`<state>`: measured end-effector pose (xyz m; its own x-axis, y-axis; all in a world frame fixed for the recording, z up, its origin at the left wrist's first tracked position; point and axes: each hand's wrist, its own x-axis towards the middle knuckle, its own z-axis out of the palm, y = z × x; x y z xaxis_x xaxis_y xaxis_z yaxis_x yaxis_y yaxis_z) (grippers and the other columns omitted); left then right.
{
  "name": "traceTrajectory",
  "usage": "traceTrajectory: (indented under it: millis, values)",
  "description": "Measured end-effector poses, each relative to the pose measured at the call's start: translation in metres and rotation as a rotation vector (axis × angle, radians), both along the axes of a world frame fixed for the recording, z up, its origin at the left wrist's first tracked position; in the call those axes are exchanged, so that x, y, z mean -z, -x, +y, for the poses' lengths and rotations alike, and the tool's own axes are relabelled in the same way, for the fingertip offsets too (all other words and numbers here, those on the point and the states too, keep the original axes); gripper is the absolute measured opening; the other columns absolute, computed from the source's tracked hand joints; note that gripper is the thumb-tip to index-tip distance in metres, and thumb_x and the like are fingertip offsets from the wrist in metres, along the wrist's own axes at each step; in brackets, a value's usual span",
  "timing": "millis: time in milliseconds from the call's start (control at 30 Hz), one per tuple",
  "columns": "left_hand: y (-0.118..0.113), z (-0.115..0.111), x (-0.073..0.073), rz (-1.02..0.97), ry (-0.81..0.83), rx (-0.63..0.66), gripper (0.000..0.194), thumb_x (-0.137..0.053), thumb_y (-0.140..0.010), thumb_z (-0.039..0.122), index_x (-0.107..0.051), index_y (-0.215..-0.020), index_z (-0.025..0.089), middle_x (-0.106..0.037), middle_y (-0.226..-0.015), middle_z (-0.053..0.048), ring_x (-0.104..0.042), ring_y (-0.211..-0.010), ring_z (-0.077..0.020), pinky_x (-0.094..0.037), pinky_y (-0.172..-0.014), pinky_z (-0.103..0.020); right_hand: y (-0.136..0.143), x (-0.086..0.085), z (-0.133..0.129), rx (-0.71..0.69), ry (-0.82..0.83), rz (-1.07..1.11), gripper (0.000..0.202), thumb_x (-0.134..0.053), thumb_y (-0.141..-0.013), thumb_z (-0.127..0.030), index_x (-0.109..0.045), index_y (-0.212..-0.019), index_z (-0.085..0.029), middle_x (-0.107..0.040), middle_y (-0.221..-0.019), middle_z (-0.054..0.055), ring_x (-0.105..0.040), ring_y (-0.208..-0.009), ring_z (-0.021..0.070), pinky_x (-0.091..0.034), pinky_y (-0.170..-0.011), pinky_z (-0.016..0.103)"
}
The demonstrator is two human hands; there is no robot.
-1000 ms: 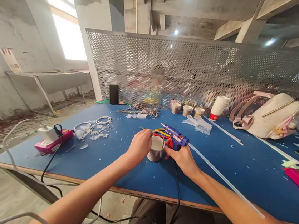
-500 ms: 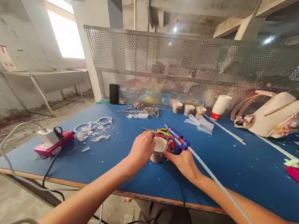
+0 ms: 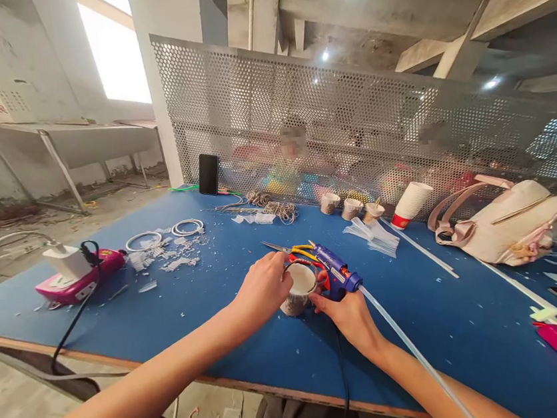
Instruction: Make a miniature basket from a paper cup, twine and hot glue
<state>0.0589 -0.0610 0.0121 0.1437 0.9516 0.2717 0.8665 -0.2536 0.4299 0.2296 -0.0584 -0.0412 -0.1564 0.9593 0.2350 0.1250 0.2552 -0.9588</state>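
Observation:
A paper cup (image 3: 296, 303), its side wrapped in greyish twine, stands upright on the blue table in front of me. My left hand (image 3: 265, 284) is closed at the cup's left rim, fingertips pressed there; any loose twine end under them is hidden. My right hand (image 3: 352, 318) wraps round the handle of a blue hot glue gun (image 3: 336, 269), mostly hidden by the palm, while its thumb touches the cup's right side. From the gun's rear a clear glue stick (image 3: 409, 342) runs over my forearm. Scissors (image 3: 277, 247) with red and yellow handles lie just behind the cup.
Several wrapped cups (image 3: 352, 209), stacked paper cups (image 3: 411, 204) and a pale backpack (image 3: 516, 225) line the back right. Twine (image 3: 278, 207), white rings (image 3: 187, 227) and plastic scraps lie left. Pink power strips (image 3: 73, 286) sit at both sides. A perforated metal screen (image 3: 227, 107) stands behind.
The cup has shifted slightly towards me with both hands. My right hand and the glue gun have moved a little right and nearer. The view has shifted slightly.

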Motion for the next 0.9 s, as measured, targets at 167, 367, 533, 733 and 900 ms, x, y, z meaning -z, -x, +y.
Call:
traceTrajectory:
  millis: [167,367,533,733,900]
  values:
    - [0.01,0.002,-0.006,-0.072,0.029,0.072,0.025,-0.049,-0.071,0.01,-0.064,-0.091,0.015,-0.069,-0.087,-0.007,-0.064,-0.075,-0.0178,-0.05,-0.069,-0.027,-0.003,0.003,0.002,-0.006,0.018,-0.008,0.032,-0.071,-0.07,-0.038,-0.056,-0.091,-0.019,-0.064,-0.071,0.0,-0.06,-0.062,0.017,-0.054,-0.061,0.03]
    - [0.037,0.006,-0.008,-0.355,0.311,0.324,0.054,-0.055,-0.064,0.017,-0.053,-0.118,0.016,-0.065,-0.108,-0.007,-0.062,-0.08,-0.016,-0.05,-0.065,-0.025,-0.01,0.001,0.006,-0.039,0.04,0.027,0.032,-0.069,-0.073,-0.039,-0.056,-0.095,-0.02,-0.064,-0.075,0.001,-0.061,-0.066,0.0182,-0.055,-0.061,0.03]
    - [0.036,0.006,-0.002,-0.38,0.39,0.404,0.065,-0.06,-0.063,0.017,-0.047,-0.127,0.017,-0.065,-0.108,-0.005,-0.059,-0.083,-0.0163,-0.049,-0.068,-0.025,-0.016,-0.004,0.01,-0.054,0.039,-0.001,0.029,-0.067,-0.075,-0.038,-0.058,-0.095,-0.019,-0.065,-0.082,0.003,-0.061,-0.067,0.0169,-0.055,-0.063,0.029]
    - [0.02,0.002,0.016,-0.376,0.256,0.275,0.054,-0.07,-0.063,0.027,-0.054,-0.114,0.019,-0.063,-0.104,-0.005,-0.061,-0.084,-0.0194,-0.05,-0.074,-0.03,-0.022,-0.013,0.009,-0.04,0.065,-0.117,0.024,-0.062,-0.077,-0.04,-0.06,-0.088,-0.018,-0.067,-0.078,0.003,-0.061,-0.063,0.016,-0.054,-0.06,0.028]
    - [0.011,-0.006,0.028,-0.372,0.234,0.152,0.054,-0.077,-0.056,0.03,-0.05,-0.102,0.02,-0.062,-0.098,-0.005,-0.061,-0.086,-0.0223,-0.05,-0.077,-0.036,-0.024,-0.027,0.011,-0.013,0.129,-0.169,0.024,-0.061,-0.075,-0.039,-0.06,-0.086,-0.018,-0.068,-0.085,0.005,-0.061,-0.059,0.0151,-0.052,-0.054,0.027]
